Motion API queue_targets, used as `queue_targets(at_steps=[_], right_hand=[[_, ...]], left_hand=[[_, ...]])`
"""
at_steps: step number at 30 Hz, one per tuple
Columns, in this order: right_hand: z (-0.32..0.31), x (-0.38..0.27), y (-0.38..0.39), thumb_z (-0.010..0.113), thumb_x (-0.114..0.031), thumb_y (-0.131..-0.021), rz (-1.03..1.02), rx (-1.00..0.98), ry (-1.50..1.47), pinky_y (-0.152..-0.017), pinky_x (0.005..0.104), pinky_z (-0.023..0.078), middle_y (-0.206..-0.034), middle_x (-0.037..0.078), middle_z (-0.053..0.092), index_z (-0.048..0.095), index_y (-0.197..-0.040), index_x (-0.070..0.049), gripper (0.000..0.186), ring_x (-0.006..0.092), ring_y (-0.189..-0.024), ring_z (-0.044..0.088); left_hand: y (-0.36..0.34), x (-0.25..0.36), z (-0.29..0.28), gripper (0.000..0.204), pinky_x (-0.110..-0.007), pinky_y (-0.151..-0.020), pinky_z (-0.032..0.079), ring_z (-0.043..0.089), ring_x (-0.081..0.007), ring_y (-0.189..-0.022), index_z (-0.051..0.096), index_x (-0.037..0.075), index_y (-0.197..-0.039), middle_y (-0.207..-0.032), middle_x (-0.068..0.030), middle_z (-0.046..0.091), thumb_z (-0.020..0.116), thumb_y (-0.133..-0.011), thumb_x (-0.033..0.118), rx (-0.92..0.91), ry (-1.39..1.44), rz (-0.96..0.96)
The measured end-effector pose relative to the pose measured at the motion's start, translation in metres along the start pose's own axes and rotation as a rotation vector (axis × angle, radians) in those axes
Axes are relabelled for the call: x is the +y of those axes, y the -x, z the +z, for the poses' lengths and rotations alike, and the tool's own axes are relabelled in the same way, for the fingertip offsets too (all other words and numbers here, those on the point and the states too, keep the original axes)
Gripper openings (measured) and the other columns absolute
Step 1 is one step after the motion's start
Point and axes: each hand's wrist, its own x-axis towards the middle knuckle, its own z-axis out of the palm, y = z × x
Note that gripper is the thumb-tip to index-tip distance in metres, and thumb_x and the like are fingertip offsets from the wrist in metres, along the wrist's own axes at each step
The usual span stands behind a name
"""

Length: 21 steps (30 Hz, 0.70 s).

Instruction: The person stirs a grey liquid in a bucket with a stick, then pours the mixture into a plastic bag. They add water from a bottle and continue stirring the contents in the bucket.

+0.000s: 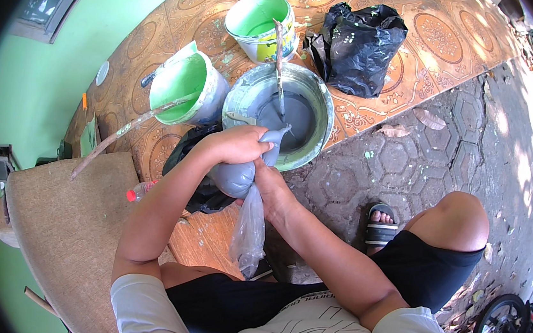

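A clear plastic bag swollen with grey liquid [234, 177] is squeezed between my two hands. My left hand [243, 144] wraps over its upper part, and a pointed corner of the bag sticks out past the fingers over the wide basin [325, 105]. My right hand [271, 189] closes round the gathered neck, below which the slack end of the bag [249, 229] hangs down. Dark grey liquid [295, 134] lies in the basin, and a wooden stick [279, 71] stands in it, leaning on the far rim. Whether liquid leaves the bag's corner I cannot tell.
Beyond the basin stand a bucket with green inside [242, 20] and a crumpled black plastic bag [364, 51]. Left of it is another green-lined bucket [181, 87] with a long stick [132, 126] across it. A brown cushioned seat [68, 224] and a red-capped bottle [141, 191] are at left.
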Motion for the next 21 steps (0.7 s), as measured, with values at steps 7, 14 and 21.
queue_targets(at_steps=[7,14,21], right_hand=[[0.0001,0.0010,-0.0012,0.045,-0.051,-0.103,0.001,-0.003,0.004,-0.056,0.0476,0.056,-0.105,0.016,0.065,0.049,-0.127,-0.004,0.053,0.0304,-0.079,0.067],[0.0017,-0.0012,0.0009,0.044,-0.053,-0.103,0.006,0.009,0.021,-0.056,0.0467,0.056,-0.103,0.016,0.066,0.050,-0.126,-0.004,0.055,0.0299,-0.078,0.067],[0.0008,-0.0010,-0.0009,0.042,-0.053,-0.104,0.014,-0.002,0.015,-0.056,0.0461,0.056,-0.104,0.016,0.066,0.050,-0.126,-0.003,0.056,0.0298,-0.077,0.067]], left_hand=[[-0.0007,-0.0033,0.0011,0.038,-0.039,-0.094,0.047,0.065,-0.0324,-0.106,0.060,-0.001,-0.122,-0.115,-0.0211,0.069,0.055,-0.100,0.029,0.019,0.008,0.016],[-0.0008,-0.0044,0.0012,0.038,-0.040,-0.092,0.047,0.065,-0.0332,-0.103,0.061,-0.001,-0.120,-0.113,-0.0216,0.069,0.055,-0.099,0.029,0.021,-0.002,0.029],[-0.0013,-0.0034,0.0009,0.042,-0.041,-0.095,0.047,0.064,-0.0357,-0.108,0.061,-0.001,-0.123,-0.117,-0.0235,0.067,0.054,-0.098,0.033,0.004,0.019,0.010]])
